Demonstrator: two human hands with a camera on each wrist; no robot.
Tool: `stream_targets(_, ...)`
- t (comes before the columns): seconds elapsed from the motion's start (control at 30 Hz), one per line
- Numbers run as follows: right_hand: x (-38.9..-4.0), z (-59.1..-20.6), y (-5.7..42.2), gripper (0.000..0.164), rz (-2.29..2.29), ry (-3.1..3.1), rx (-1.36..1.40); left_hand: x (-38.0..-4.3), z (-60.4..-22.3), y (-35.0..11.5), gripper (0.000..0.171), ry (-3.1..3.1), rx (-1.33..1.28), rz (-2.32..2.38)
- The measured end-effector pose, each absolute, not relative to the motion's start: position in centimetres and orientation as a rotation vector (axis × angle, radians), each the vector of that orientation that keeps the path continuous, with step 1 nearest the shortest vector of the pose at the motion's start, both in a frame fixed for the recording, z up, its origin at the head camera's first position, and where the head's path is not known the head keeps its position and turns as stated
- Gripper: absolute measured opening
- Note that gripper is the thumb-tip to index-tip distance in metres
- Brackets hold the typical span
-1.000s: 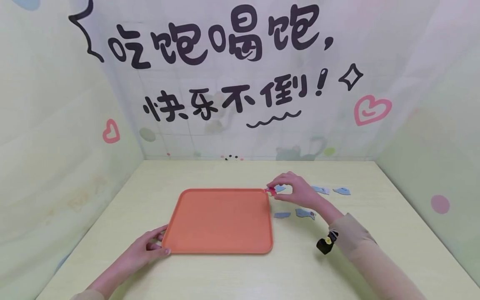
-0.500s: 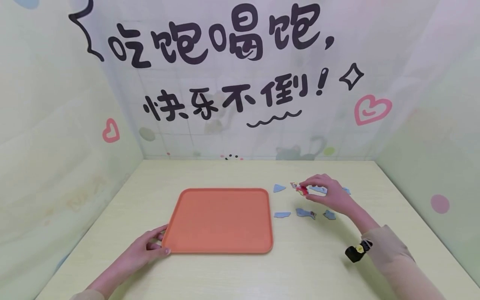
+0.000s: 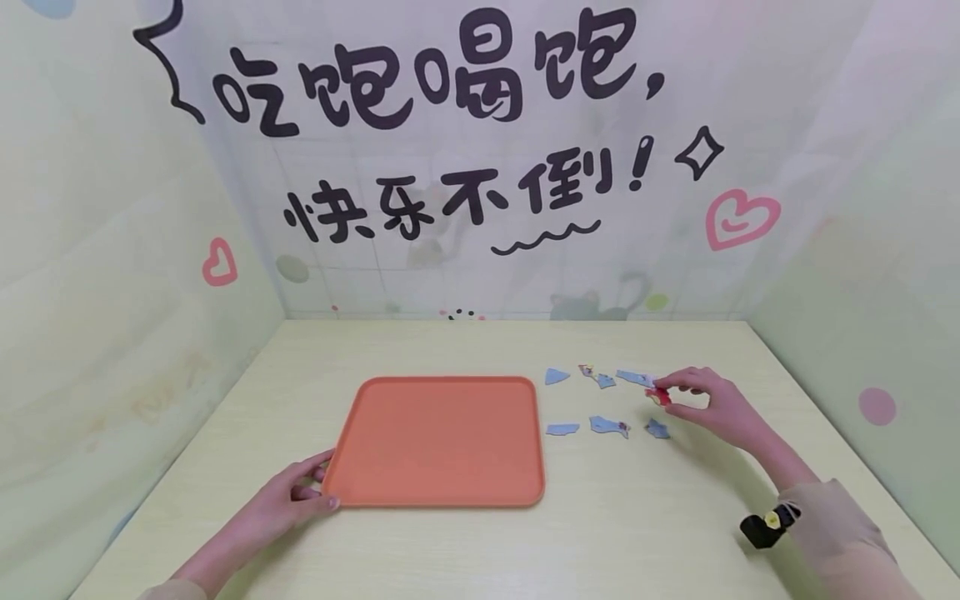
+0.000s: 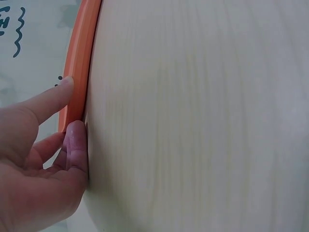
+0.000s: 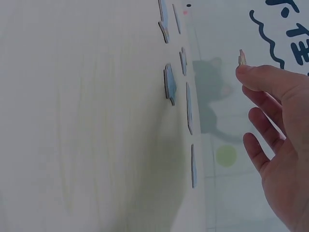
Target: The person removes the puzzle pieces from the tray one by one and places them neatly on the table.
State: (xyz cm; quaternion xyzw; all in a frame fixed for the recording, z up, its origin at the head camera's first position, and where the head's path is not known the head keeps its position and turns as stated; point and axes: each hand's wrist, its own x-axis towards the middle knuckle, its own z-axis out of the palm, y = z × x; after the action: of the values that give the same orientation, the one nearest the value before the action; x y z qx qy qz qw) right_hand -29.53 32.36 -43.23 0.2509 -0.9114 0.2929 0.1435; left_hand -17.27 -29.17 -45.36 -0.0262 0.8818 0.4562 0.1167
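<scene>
My left hand (image 3: 288, 498) holds the near left corner of an orange tray (image 3: 438, 442); in the left wrist view the thumb lies on the tray's rim (image 4: 87, 43) and a curled finger sits at its corner. My right hand (image 3: 720, 408) pinches a small red jigsaw puzzle piece (image 3: 658, 397) between thumb and fingertips, close over the table. In the right wrist view just the tip of that piece (image 5: 242, 58) shows above the thumb. Blue puzzle pieces lie in two rows right of the tray, among them a long one (image 3: 634, 378) beside the held piece and one (image 3: 657, 429) nearer.
Other pieces on the pale wooden table (image 3: 615, 517) include a triangular one (image 3: 557, 377), a blue and yellow one (image 3: 604, 381), a flat strip (image 3: 562, 430) and a wavy one (image 3: 609, 426). A printed cloth (image 3: 420, 275) hangs behind the table.
My right hand has moved right, away from the tray's far right corner, carrying the red piece. Puzzle pieces it covered before now show. My left hand has stayed at the tray corner.
</scene>
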Motion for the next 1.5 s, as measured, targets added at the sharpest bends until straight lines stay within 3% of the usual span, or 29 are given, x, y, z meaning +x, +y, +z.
stream_targets(0.57, -28.6, -43.6, 36.6, 0.033, 0.847, -2.706, 0.634, -17.3, -45.5, -29.3, 0.084, 2.586, -0.064, 1.327)
stream_targets(1.5, -29.0, -45.7, 38.4, 0.037, 1.024, -2.932, 0.646, -17.3, -45.2, -29.1, 0.084, 2.577, -0.073, 1.335)
